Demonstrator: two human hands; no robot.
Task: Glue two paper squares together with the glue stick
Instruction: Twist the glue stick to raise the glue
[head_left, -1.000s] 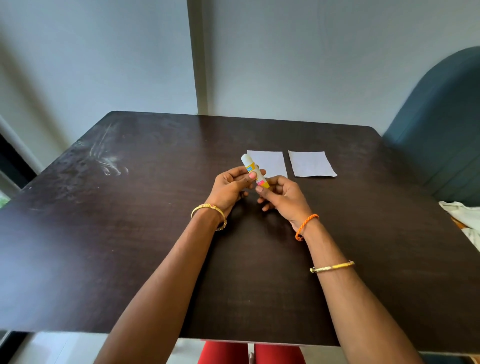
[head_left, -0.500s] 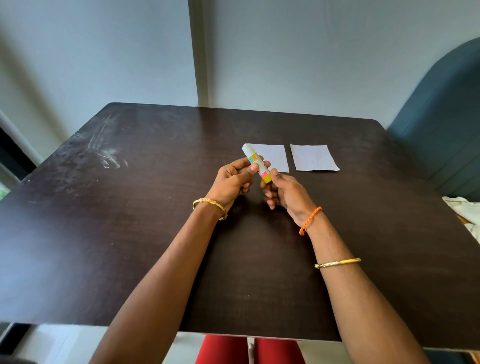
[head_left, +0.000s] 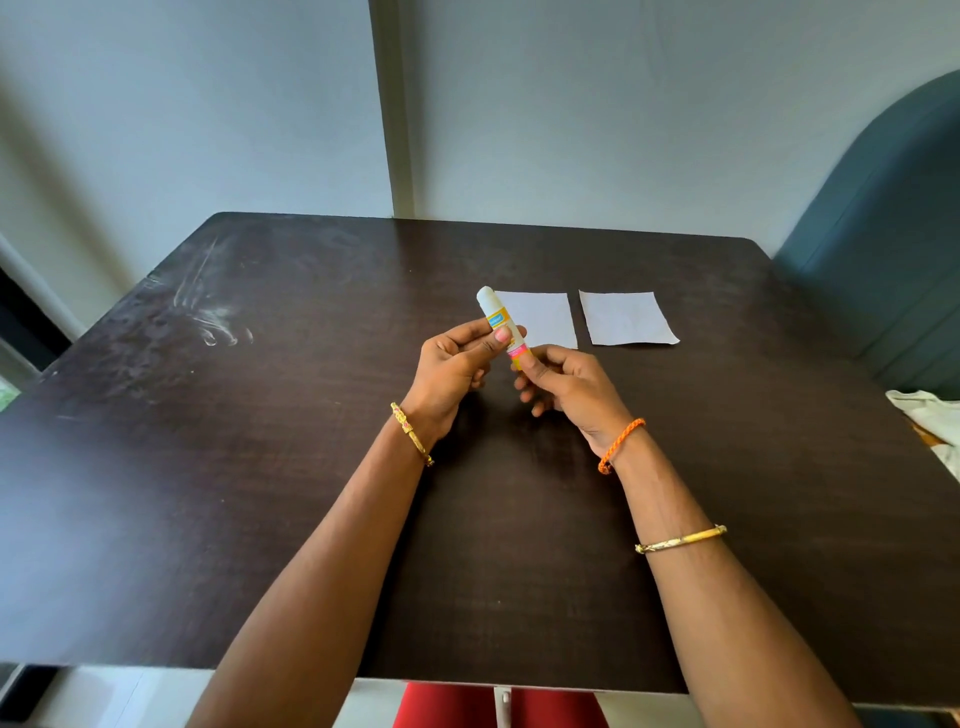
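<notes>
A white glue stick (head_left: 497, 318) with a yellow and pink label is held tilted above the table, white cap end up and away from me. My left hand (head_left: 453, 370) grips its middle between thumb and fingers. My right hand (head_left: 563, 383) pinches its lower pink end. Two white paper squares lie flat side by side just beyond my hands: the left paper square (head_left: 540, 317) partly behind the glue stick, the right paper square (head_left: 626, 318) apart from it with a dark gap between.
The dark wooden table (head_left: 260, 493) has pale smears at its far left. A teal padded chair back (head_left: 893, 249) stands at the right. A pale cloth (head_left: 930, 421) lies at the table's right edge. The wall is close behind the far edge.
Both hands keep their hold on the glue stick with little movement; my right fingers shifted slightly on its lower end. The view moved a little.
</notes>
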